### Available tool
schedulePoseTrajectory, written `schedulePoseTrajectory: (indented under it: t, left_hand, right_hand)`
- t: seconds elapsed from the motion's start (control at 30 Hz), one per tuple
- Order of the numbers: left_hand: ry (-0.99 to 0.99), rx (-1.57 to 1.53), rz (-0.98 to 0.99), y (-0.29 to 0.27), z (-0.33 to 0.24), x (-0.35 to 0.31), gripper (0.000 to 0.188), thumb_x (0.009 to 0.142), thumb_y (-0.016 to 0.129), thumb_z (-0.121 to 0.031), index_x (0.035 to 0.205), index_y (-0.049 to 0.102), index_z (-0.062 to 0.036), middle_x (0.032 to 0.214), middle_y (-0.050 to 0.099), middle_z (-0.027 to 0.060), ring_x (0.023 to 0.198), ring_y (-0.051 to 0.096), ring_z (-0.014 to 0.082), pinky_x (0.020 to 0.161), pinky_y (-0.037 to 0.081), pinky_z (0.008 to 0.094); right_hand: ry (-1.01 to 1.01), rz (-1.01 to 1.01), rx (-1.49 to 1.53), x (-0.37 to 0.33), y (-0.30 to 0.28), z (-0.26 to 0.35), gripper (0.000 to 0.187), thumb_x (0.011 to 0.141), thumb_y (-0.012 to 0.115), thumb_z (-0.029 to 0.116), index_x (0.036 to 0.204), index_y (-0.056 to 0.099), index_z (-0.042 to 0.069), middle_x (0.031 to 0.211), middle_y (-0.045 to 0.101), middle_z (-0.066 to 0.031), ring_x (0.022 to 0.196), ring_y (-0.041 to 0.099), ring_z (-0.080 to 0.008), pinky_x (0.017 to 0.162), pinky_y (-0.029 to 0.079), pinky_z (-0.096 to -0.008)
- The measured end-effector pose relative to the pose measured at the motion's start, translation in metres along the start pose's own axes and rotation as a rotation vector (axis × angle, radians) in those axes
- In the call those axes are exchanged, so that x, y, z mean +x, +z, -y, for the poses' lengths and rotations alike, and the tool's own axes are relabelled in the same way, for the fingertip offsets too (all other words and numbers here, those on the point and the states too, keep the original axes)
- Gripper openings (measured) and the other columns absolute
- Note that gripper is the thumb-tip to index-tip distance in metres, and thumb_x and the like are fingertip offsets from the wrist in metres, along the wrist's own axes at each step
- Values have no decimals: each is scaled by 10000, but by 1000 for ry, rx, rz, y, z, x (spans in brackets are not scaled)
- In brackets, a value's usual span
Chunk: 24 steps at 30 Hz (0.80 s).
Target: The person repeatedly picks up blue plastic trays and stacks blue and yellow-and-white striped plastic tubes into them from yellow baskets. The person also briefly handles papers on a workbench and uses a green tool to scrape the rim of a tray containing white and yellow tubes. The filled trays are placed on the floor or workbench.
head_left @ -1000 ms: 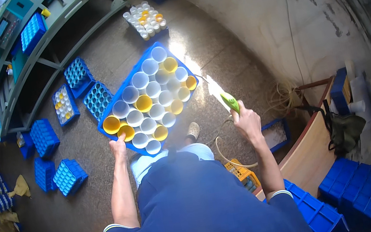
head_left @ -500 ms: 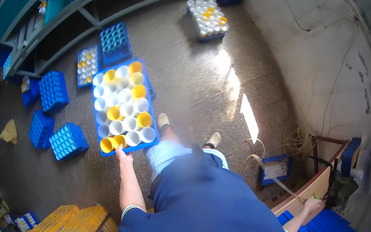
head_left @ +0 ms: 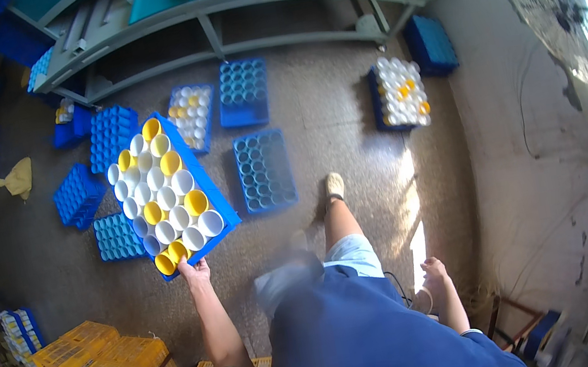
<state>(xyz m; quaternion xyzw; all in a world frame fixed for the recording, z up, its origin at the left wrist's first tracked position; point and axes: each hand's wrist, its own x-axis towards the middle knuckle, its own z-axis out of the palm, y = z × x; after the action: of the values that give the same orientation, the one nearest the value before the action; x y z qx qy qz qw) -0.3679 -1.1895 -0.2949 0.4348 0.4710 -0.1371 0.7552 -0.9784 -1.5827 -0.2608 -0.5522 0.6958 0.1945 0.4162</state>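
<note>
My left hand [head_left: 195,270] grips the near end of a blue crate [head_left: 216,205], its thumb over the rim by a yellow tube. Several white and yellow open-ended tubes [head_left: 166,198] stand upright in rows inside it. The crate is held above the floor, turned at an angle. My right hand [head_left: 433,269] is out at my right side with its fingers curled. A beige band [head_left: 426,298] shows just below that hand; whether the fingers hold it cannot be made out.
Blue crates with round compartments [head_left: 265,171] lie on the floor ahead, one more crate of tubes [head_left: 399,92] to the right. A long metal workbench [head_left: 219,27] spans the back. Yellow crates [head_left: 106,366] are stacked at left. A wall [head_left: 512,169] runs along the right.
My view has shifted toward the workbench. The crate in my left hand has turned and tilted. My right hand has come up and forward, away from the wooden frame and blue crates at the lower right.
</note>
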Motion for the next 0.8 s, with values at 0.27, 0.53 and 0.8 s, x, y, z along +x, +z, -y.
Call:
schedulePoseTrajectory:
  t: [0.27,0.53,0.8]
  left_hand:
    - [27,-79,171,280,-62,99,364,1006,445,-300,1180,587,-13,1055,704,110,842,710,229,663,627,356]
    - [102,136,243,609,-121,202,457,905,640,-383,1256,554,-102,1150,618,106,948,647,249,715,588,388]
    - [429,250,229,781,-113,172,774,844,732,-436,1400,425,6,1406,476,140,1280,482,242,1075,408,360]
  right_hand:
    - [-115,100,-138,196,-67,264,413,889,672,286,1172,627,-11,903,713,-153,742,714,-207,582,580,-348]
    - [-645,77,-205,247,-115,598,277,918,619,175,1113,621,-23,891,698,-160,807,703,-231,725,541,-345]
    - [-839,148,-461,255,-128,720,198,914,584,177,1005,666,21,914,690,-187,830,691,-313,712,534,-375]
